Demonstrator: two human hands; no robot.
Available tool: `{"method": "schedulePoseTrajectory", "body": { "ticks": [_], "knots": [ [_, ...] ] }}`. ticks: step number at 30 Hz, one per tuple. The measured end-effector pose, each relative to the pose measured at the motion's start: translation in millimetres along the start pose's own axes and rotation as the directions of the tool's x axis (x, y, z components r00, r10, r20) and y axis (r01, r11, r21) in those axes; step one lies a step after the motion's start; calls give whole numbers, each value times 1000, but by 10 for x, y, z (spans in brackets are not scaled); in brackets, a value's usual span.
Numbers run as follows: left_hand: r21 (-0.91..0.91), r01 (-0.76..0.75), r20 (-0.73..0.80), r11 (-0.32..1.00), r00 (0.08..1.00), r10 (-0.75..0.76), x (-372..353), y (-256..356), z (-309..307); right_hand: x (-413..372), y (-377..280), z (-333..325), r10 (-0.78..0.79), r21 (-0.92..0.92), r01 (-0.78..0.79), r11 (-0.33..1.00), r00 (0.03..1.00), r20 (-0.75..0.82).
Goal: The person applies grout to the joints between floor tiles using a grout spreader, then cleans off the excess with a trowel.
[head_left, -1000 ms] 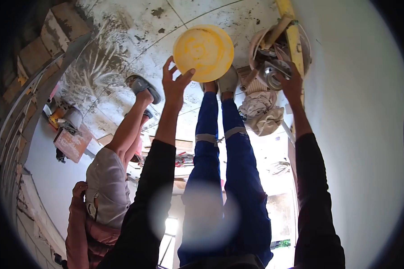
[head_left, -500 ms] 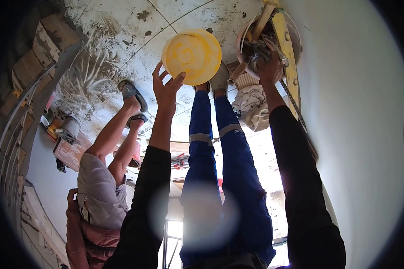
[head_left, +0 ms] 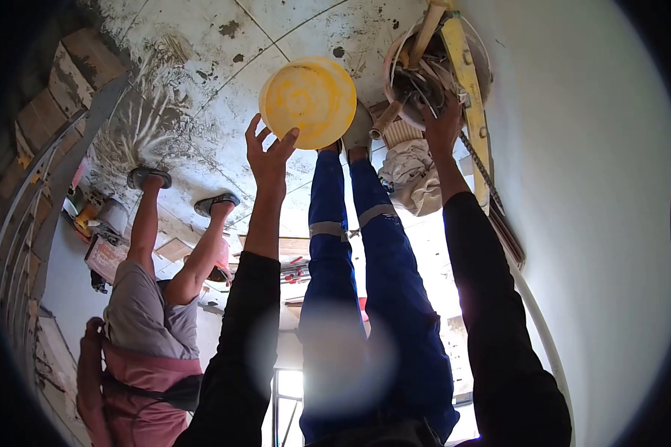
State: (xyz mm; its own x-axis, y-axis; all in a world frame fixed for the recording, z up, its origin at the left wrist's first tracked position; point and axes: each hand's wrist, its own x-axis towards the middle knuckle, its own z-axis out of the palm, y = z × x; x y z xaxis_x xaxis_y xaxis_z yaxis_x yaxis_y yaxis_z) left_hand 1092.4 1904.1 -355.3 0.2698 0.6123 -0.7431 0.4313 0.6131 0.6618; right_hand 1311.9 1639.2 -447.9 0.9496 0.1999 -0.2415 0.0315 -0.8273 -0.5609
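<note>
My left hand (head_left: 268, 158) grips the rim of a yellow plastic bucket (head_left: 309, 104), thumb on the near edge and fingers along its side. The bucket tilts so that its pale, yellow-smeared inside faces me. At the upper right, my right hand (head_left: 443, 128) reaches into a larger bucket (head_left: 487, 68) full of tools. Its fingers are bent by a thin light-coloured piece among the tools; what they hold is partly hidden. A wooden handle (head_left: 428, 36) sticks out of this bucket, and a yellow spirit level (head_left: 464, 63) leans across it.
A crumpled cloth (head_left: 414, 175) lies below the tool bucket, beside a cardboard tube (head_left: 388, 119). A white wall (head_left: 574, 149) rises on the right. Left of me stands another person (head_left: 149, 320) in shorts and sandals. A curved metal frame (head_left: 41, 179) is farther left. The tiled floor (head_left: 224, 82) is plaster-stained.
The yellow bucket and my left hand have shifted slightly left and down in view. My right hand has moved slightly down at the tool bucket. The other person has stepped left.
</note>
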Motion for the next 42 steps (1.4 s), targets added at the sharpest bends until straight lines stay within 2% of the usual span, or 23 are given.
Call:
{"method": "schedulePoseTrajectory", "body": {
  "ticks": [6, 8, 10, 12, 13, 14, 15, 16, 17, 18, 19, 22, 24, 26, 30, 32, 33, 34, 36, 38, 40, 41, 42],
  "knots": [
    [1, 8, 10, 1000, 1000, -8, -76, 192, 37, -161, -91, -251, 0, -104, 4, 995, 1000, 30],
    [-27, 3, 18, 1000, 1000, -3, -96, 218, 24, -252, -86, -299, 29, -12, -29, 1000, 1000, 9],
    [-211, 107, 44, 972, 994, -100, -79, 166, -21, -386, -379, -485, 27, 7, -27, 1000, 999, -21],
    [-206, 118, 21, 971, 993, -117, -107, 292, -17, -556, -796, -677, 287, 270, -298, 916, 954, 80],
    [96, -201, -105, 975, 972, 211, -159, 437, 14, -677, -905, -738, 288, 275, -299, 914, 954, 82],
    [409, -454, -120, 791, 833, 540, -204, 613, 74, -757, -1012, -792, 275, 225, -296, 928, 954, 120],
    [413, -458, -233, 787, 782, 578, -315, 784, 160, -805, -1088, -846, 258, 179, -284, 942, 954, 153],
    [417, -466, -236, 780, 774, 588, -266, 870, 105, -894, -1101, -881, 251, 191, -278, 941, 956, 155],
    [746, -439, -54, 500, 710, 703, -195, 894, -72, -1048, -1024, -878, 211, 191, -250, 949, 956, 204],
    [930, -349, 156, 116, 660, 735, -134, 975, -259, -1137, -998, -883, 157, 205, -209, 956, 956, 247],
    [921, -390, 249, -1, 586, 771, -25, 1096, -419, -1186, -1038, -960, 147, 201, -212, 957, 944, 296],
    [937, -346, 210, -46, 455, 865, -106, 1732, -644, -1256, -1361, -1417, 185, 213, -277, 937, 911, 369],
    [956, -293, 116, 28, 461, 879, -442, 2231, -582, -1227, -1703, -1730, 212, 237, -330, 914, 884, 417],
    [922, -336, 2, 195, 507, 862, -802, 2611, -385, -1263, -1998, -1872, 61, 331, -207, 921, 914, 402],
    [804, -427, -82, 414, 609, 789, -1497, 3073, 185, -1082, -3369, -2373, -427, 416, 281, 865, 848, 314],
    [521, -455, -222, 722, 745, 629, -1900, 3431, 611, -883, -4033, -2701, -561, 382, 441, 812, 771, 303],
    [494, -408, -261, 768, 773, 578, -2043, 3635, 791, -754, -4269, -2803, -605, 346, 505, 790, 732, 313],
    [327, -417, -244, 848, 830, 502, -2051, 3717, 864, -607, -4506, -2920, -617, 306, 544, 781, 747, 248],
    [190, -397, -146, 898, 893, 426, -2373, 4378, 1099, -201, -4792, -3079, -694, 330, 633, 701, 712, 109],
    [145, -504, 5, 852, 861, 508, -2227, 4716, 989, 215, -5112, -3263, -673, 314, 654, 688, 737, -61],
    [142, -586, 193, 798, 807, 558, -1992, 4883, 699, 671, -5202, -3186, -619, 301, 601, 740, 784, -44],
    [334, -494, 121, 803, 867, 483, -2005, 5015, 615, 978, -5168, -3012, -583, 276, 519, 809, 769, 263],
    [539, -597, 166, 595, 767, 620, -1575, 4719, 222, 1281, -5134, -2861, -484, 223, 437, 871, 687, 542]
  ]
}}
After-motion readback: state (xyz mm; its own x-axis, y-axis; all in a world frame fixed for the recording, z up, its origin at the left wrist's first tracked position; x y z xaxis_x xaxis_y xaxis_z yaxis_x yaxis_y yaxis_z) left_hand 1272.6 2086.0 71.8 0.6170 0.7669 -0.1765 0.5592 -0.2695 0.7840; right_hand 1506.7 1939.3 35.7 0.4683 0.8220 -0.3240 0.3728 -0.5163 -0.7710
